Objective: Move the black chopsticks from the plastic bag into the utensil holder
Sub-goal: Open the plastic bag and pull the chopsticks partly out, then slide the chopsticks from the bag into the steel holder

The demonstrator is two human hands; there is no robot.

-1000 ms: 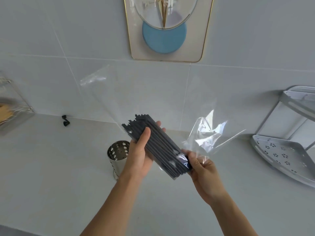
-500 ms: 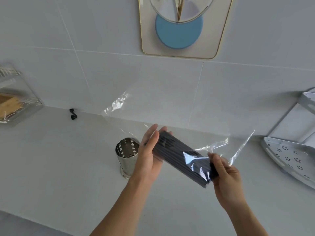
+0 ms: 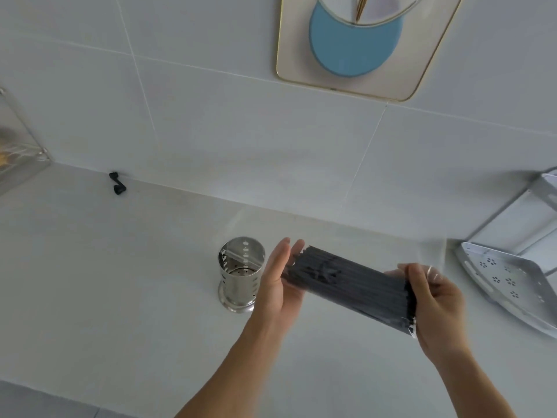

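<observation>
Matt black chopsticks (image 3: 349,282), smooth-sided, bundled in thin clear glossy plastic bag (image 3: 431,274) glinting at one end. Polished, mirror-bright metal utensil holder (image 3: 241,273), perforated with small slots. Matt pale countertop (image 3: 120,282), smooth and unmarked; satin-finish wall tiles (image 3: 241,122) behind. Perforated rack (image 3: 506,285) in dull grey metal at right. Gold-toned metal rim on wall plaque (image 3: 358,52).

Both hands (image 3: 278,282) (image 3: 438,309) raised, palms facing inward
</observation>
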